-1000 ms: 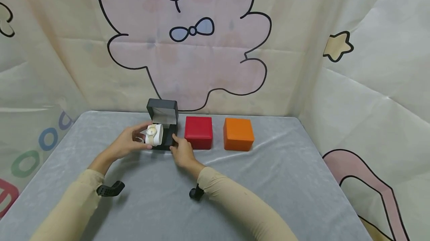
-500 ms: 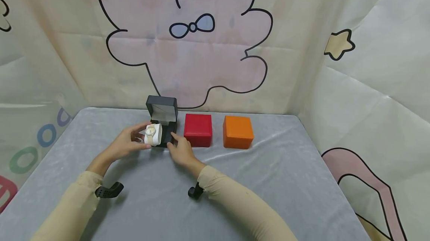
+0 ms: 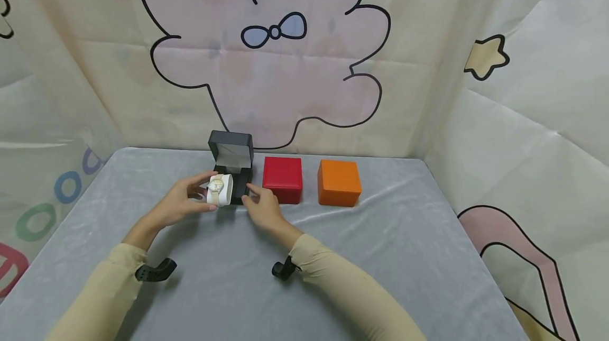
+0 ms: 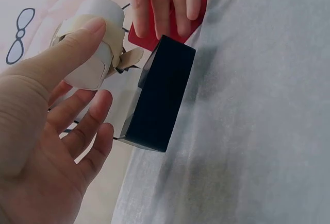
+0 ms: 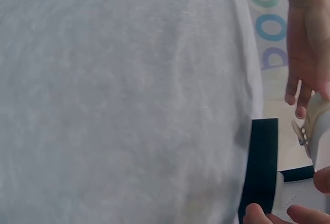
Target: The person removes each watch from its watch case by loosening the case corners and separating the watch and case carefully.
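Note:
My left hand [image 3: 183, 201] holds a white cushion [image 4: 105, 7] with a watch [image 3: 216, 186] strapped round it, thumb on the pale strap and fingers beneath. The strap's loose end and buckle [image 4: 129, 59] stick out at the side. Just behind the cushion stands a black watch box [image 3: 241, 182], its lid [image 3: 231, 145] raised, showing a pale lining. My right hand [image 3: 266, 209] is at the box's front right corner, fingertips [image 5: 255, 213] right at its edge. In the left wrist view its fingers [image 4: 160, 7] extend fairly straight.
A red box [image 3: 282, 180] and an orange box [image 3: 339, 182] stand closed in a row to the right of the black box. Grey velvety cloth [image 3: 404, 256] covers the table. A curtain with a cartoon bear [image 3: 280, 82] hangs behind its back edge.
My left hand has come slightly nearer with the watch and cushion. My right hand has eased a little away from the black box. The head view has tilted slightly down.

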A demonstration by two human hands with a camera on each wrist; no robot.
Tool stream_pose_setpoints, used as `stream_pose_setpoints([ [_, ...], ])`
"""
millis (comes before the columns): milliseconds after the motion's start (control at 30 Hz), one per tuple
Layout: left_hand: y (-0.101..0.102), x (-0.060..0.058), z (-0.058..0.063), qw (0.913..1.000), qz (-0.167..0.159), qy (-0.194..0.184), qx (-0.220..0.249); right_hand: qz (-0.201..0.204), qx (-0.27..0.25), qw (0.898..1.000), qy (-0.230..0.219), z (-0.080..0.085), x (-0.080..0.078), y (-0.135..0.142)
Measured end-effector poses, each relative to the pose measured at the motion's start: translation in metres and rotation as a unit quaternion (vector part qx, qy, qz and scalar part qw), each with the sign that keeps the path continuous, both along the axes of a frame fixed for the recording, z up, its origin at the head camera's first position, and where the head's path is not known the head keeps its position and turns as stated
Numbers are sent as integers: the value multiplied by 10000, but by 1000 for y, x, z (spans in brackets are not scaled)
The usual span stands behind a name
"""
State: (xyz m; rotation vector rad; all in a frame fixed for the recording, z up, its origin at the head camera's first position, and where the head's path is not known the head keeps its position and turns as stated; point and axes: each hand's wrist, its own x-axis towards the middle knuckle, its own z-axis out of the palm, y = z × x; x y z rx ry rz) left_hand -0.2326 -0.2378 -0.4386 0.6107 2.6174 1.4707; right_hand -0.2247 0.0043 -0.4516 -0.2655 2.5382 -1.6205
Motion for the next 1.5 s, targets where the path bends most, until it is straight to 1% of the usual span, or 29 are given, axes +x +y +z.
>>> stream_pose_setpoints([
  [100,0,4,0,10000,-15,12,59,78,-93,9999,-55,5,4,4],
  [233,0,11,-3,10000,-29,10,94,234,-95,9997,-28,6,6,9],
  [367,-1,16,-7,9999,-7,-8,151,419,-198,9988,124,6,7,14],
  [567,-2,21,-12,9993,-56,191,323,636,-181,9972,347,8,11,22],
  [667,-1,22,-13,9991,-30,241,353,737,-199,9961,443,10,14,22],
  [900,8,24,-6,9998,13,123,180,906,-579,9932,440,15,22,21],
  [1100,16,28,3,10000,-3,24,-61,1110,-653,9904,498,14,25,26],
  [1167,18,29,5,9999,-56,53,-125,1214,-675,9892,475,14,25,28],
  [1367,25,33,9,9994,-161,65,-298,1660,-485,9839,451,17,27,34],
  [1500,30,36,12,9987,-182,149,-452,1988,-346,9776,592,18,28,36],
])
